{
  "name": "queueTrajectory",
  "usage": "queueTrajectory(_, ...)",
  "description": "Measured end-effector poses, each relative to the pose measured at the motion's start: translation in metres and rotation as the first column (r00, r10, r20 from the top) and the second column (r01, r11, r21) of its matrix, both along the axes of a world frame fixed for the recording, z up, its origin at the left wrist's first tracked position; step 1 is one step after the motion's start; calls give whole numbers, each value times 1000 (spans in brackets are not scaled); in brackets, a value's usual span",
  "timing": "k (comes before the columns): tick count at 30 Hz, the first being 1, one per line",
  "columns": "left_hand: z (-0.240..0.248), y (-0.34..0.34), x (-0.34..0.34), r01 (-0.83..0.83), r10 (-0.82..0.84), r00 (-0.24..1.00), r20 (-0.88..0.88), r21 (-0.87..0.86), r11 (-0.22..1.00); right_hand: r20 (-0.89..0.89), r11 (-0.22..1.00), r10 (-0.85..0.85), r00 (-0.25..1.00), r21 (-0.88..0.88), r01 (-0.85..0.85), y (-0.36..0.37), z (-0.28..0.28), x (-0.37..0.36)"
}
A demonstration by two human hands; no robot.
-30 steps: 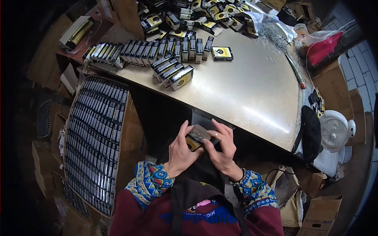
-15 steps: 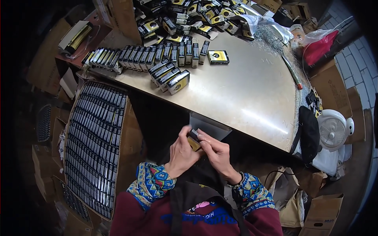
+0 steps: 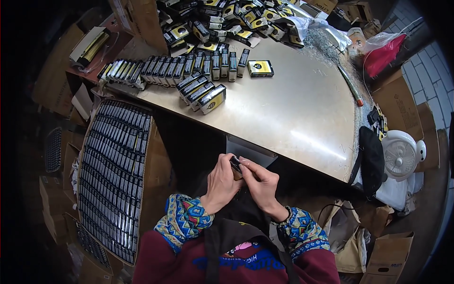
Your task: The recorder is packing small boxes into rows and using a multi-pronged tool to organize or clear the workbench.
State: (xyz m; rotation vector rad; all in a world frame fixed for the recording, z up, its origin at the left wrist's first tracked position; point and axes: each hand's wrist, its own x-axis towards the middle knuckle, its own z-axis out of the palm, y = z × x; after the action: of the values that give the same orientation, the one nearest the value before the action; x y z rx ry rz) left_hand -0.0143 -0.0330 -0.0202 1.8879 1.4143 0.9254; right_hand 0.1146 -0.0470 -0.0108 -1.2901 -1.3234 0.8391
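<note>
Between my two hands, in front of the table's near edge, is a small black-and-yellow carton (image 3: 235, 164), mostly covered by fingers. My left hand (image 3: 221, 183) is closed round its left side. The thumb and fingertips of my right hand (image 3: 261, 183) pinch its upper right end. On the table ahead stands a short group of like cartons (image 3: 202, 93), with a long row of upright cartons (image 3: 175, 68) behind it. A single carton (image 3: 261, 68) lies flat to the right of the row.
A heap of loose cartons (image 3: 222, 23) covers the table's (image 3: 288, 109) far side. To my left stands a big cardboard box (image 3: 153, 156) packed with rows of cartons. A white fan (image 3: 398, 156) and a black cloth (image 3: 370, 161) are at the right edge.
The carton has turned in my hands, so its yellow face shows less and its black edge more. My fingers have shifted slightly around it.
</note>
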Motion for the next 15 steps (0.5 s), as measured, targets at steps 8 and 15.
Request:
queueTrajectory(8,17,14,1,108,-99,992,76,-123,987,525,854,-138,840,492,-167,12,-4,10)
queueTrajectory(15,56,88,-3,-9,133,940,-314,367,930,512,948,-183,839,318,12,124,16,48)
